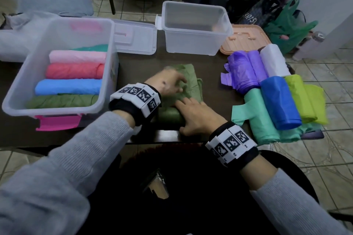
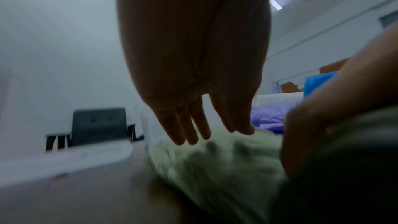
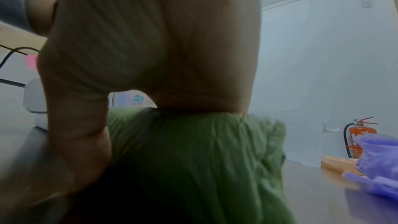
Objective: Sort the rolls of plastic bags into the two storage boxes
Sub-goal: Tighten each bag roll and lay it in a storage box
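Observation:
An olive green roll (image 1: 170,115) lies partly unrolled in the middle of the dark table, its loose sheet (image 1: 191,82) spread away from me. My left hand (image 1: 172,84) rests with straight fingers (image 2: 193,125) on the sheet (image 2: 215,168). My right hand (image 1: 194,114) presses flat on the rolled part (image 3: 193,159), thumb down its near side. The clear box (image 1: 57,111) at left holds pink (image 1: 76,56), red (image 1: 74,70), blue (image 1: 66,87) and olive (image 1: 61,101) rolls. A second clear box (image 1: 194,42) stands empty at the back.
At the table's right end lies a pile of rolls: purple (image 1: 244,70), white (image 1: 273,59), blue (image 1: 278,103), lime (image 1: 303,97), mint (image 1: 257,116). A clear lid (image 1: 133,38) and a peach lid (image 1: 246,38) lie beside the boxes. Bags stand on the floor at back right.

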Tool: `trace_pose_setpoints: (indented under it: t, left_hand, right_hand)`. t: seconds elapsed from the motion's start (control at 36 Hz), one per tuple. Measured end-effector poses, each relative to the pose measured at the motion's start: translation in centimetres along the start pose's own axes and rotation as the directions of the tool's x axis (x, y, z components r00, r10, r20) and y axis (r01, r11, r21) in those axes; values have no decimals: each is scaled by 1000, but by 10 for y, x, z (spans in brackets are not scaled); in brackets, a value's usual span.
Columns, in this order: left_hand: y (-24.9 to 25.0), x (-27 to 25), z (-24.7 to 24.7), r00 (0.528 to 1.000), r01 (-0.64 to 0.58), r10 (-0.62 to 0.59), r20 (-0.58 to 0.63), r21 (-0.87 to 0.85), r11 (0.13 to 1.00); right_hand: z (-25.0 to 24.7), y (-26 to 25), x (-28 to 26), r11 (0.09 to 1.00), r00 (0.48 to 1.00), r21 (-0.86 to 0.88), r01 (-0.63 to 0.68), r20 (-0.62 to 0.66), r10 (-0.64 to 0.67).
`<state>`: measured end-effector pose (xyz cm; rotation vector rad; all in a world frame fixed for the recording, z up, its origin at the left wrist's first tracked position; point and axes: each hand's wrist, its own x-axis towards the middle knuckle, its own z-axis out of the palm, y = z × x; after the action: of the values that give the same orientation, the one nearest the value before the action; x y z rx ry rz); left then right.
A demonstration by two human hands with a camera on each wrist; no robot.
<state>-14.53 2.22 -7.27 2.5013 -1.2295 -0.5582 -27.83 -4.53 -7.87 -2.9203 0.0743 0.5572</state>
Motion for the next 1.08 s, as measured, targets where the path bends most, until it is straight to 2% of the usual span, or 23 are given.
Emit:
trace_pose_setpoints:
  t: [0.06,0.14,0.28,0.39,0.53,0.67,0.78,0.89,1.0,1.08]
  left_hand:
    - [-5,1,10,991,-14,14,136,2,1000]
    - [-9,2,19,968,-49,21,252,108,993]
    - [-13,2,18,959,-120,69,276,173,978]
    - [-14,2,16,955,-138,79,285,192,972]
    - [-16,2,19,955,-140,80,285,197,970]
    - [-17,2,19,957,-127,84,277,143,982]
    - [-19,4,20,965,-117,86,249,112,987]
    - [-22,4,20,982,-75,70,176,17,997]
    - [-22,2,16,992,-47,53,111,-55,997]
    - [-20,-1,12,997,-24,29,65,-77,997]
  right_hand:
    - [1,-1,-1,1000,1000,-14,0,7,0]
    - [1,-1,-1,1000,1000,-9,-10,16,10]
    - [-6,0,5,998,998,55,-24,60,20]
    - [-14,1,5,992,999,124,11,45,-16]
    - [-9,1,6,988,999,151,29,31,-34]
    - [-1,6,5,958,1000,288,15,-22,-9]
    - [-1,12,6,945,999,327,28,-50,-12]
    - [-7,17,7,942,999,334,12,-54,7]
    - [-13,23,10,963,1000,271,2,-7,0]
    - [-14,28,13,938,999,348,5,-32,7]
